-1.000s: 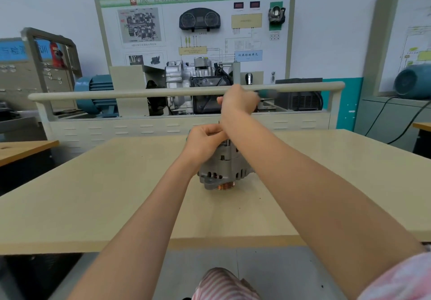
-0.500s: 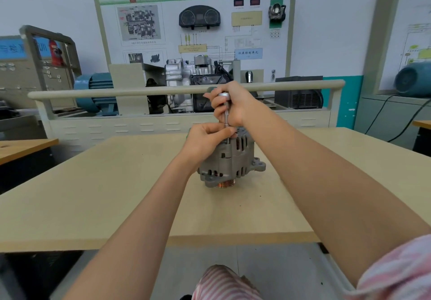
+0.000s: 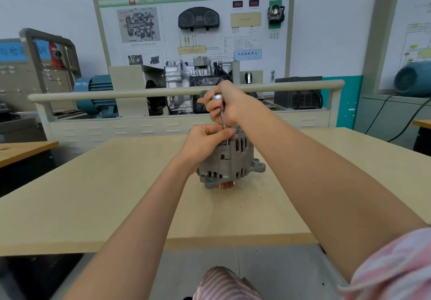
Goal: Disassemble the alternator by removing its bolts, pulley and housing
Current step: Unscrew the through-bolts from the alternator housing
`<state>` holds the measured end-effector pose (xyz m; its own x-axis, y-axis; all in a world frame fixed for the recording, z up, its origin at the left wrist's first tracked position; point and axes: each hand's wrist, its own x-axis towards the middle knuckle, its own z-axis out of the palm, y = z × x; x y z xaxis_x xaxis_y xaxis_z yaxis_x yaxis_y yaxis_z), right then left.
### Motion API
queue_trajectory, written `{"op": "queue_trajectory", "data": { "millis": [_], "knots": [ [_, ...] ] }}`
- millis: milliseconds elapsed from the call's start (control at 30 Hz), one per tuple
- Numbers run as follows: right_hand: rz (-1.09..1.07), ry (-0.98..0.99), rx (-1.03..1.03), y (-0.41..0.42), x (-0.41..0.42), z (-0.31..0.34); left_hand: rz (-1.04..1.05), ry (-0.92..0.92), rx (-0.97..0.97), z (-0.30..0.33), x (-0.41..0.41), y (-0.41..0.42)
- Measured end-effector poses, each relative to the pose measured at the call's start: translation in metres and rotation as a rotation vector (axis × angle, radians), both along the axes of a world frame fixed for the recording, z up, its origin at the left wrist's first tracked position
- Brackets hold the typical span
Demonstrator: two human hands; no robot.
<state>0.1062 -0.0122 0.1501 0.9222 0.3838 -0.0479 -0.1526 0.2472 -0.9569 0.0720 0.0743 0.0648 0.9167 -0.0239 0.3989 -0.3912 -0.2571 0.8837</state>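
Left hand (image 3: 205,141), fingers pinched together at the top of the alternator (image 3: 229,162), apparently guides the tool's tip and steadies the body. The alternator stands pulley-down (image 3: 225,185) mid-table (image 3: 93,194), exposing its bolts. Right hand (image 3: 227,105) is closed around an upright driver (image 3: 223,115), positioned to turn a top bolt.

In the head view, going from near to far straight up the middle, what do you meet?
Striped lap → table front edge → copper pulley → alternator housing → left hand → right hand gripping the tool → bench rail → wall board.
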Motion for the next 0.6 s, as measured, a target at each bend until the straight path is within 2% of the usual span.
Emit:
{"op": "queue_trajectory", "data": {
  "millis": [67, 100, 200, 233, 333, 500, 600],
  "knots": [
    [-0.072, 0.011, 0.076, 0.004, -0.002, -0.001, 0.012, -0.003, -0.006, 0.0, -0.002, -0.001],
    [-0.211, -0.006, 0.131, 0.008, -0.005, -0.004, 0.028, -0.013, 0.004, 0.0, -0.003, -0.002],
    [-0.783, -0.226, 0.249, 0.024, -0.013, -0.017, 0.167, -0.008, 0.089, 0.001, -0.002, -0.002],
    [-0.832, -0.255, 0.287, 0.028, -0.013, -0.019, 0.2, 0.003, 0.108, 0.001, -0.001, -0.003],
    [-0.641, -0.129, 0.244, 0.024, -0.008, -0.011, 0.18, -0.01, 0.087, 0.0, 0.0, -0.003],
    [-0.096, 0.012, 0.129, 0.004, 0.001, -0.003, 0.027, -0.012, 0.039, 0.0, 0.001, 0.001],
    [-0.003, 0.029, 0.137, -0.004, 0.002, -0.003, 0.022, -0.008, 0.029, 0.001, 0.001, -0.001]
  ]
}}
